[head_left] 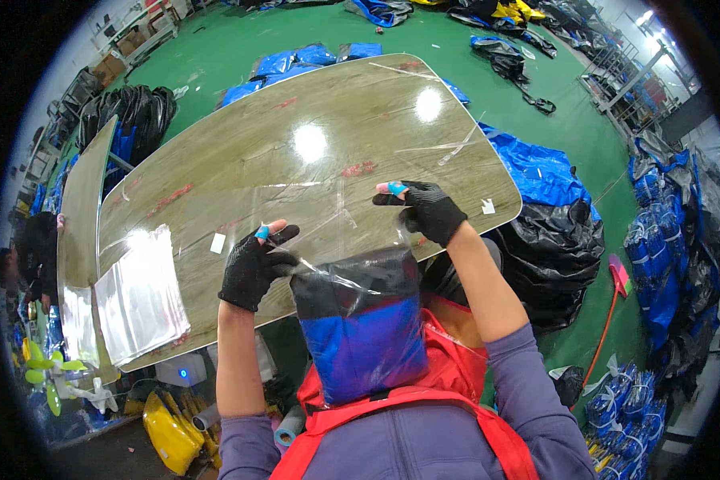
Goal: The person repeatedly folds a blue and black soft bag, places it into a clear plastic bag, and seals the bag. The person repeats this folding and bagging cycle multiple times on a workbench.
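A clear plastic bag [364,340] holding folded blue and black sheeting leans against my front at the table's near edge. Its loose clear film [328,220] reaches up between my hands over the tabletop. My left hand [256,266], in a black glove with a bare, blue-taped fingertip, is beside the bag's upper left corner; thumb and fingers are apart, the thumb close to the film. Above the upper right corner is my right hand [428,210], gloved and taped alike, fingers stretched leftward and apart from the thumb. Whether either thumb touches the film is unclear.
A glossy wood-patterned table [240,152] spans the middle. Flat clear bags [140,296] are stacked at its left. Blue packets [292,60] lie beyond it. Black and blue sheeting [552,248] is heaped at right, near a red-handled broom [608,320]. A green fan [48,368] stands lower left.
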`<act>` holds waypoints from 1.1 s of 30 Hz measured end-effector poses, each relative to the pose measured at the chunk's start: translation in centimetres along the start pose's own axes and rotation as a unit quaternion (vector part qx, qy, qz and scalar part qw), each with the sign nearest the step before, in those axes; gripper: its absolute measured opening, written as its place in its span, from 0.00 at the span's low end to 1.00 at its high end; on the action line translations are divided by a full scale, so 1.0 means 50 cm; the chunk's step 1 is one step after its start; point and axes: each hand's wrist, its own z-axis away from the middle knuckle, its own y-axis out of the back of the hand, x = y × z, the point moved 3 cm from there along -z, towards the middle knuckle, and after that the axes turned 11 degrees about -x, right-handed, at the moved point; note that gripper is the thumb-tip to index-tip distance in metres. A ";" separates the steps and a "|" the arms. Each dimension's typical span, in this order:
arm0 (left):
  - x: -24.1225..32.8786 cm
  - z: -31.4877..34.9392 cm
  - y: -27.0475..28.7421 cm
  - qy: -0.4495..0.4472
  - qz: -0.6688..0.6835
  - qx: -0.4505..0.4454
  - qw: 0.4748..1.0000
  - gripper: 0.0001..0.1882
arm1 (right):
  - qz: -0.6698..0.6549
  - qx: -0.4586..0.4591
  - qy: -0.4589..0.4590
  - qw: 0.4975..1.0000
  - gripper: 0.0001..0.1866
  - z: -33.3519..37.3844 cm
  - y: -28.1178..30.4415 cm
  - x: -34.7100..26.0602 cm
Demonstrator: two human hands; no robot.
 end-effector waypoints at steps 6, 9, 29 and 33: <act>-0.030 0.091 -0.040 -0.120 -0.131 -0.053 0.983 0.12 | 0.277 -0.150 0.118 0.942 0.20 0.158 -0.044 -0.009; -0.031 0.136 -0.069 -0.112 -0.598 -0.137 0.782 0.16 | 0.588 -0.073 0.165 0.788 0.15 0.226 -0.039 0.029; -0.185 0.127 -0.015 0.026 -0.232 0.084 0.969 0.40 | 0.333 0.357 0.362 0.794 0.16 0.275 0.065 0.025; -0.121 0.069 0.029 0.112 -0.179 -0.036 0.977 0.44 | 0.422 0.626 0.019 0.655 0.20 0.362 0.458 0.108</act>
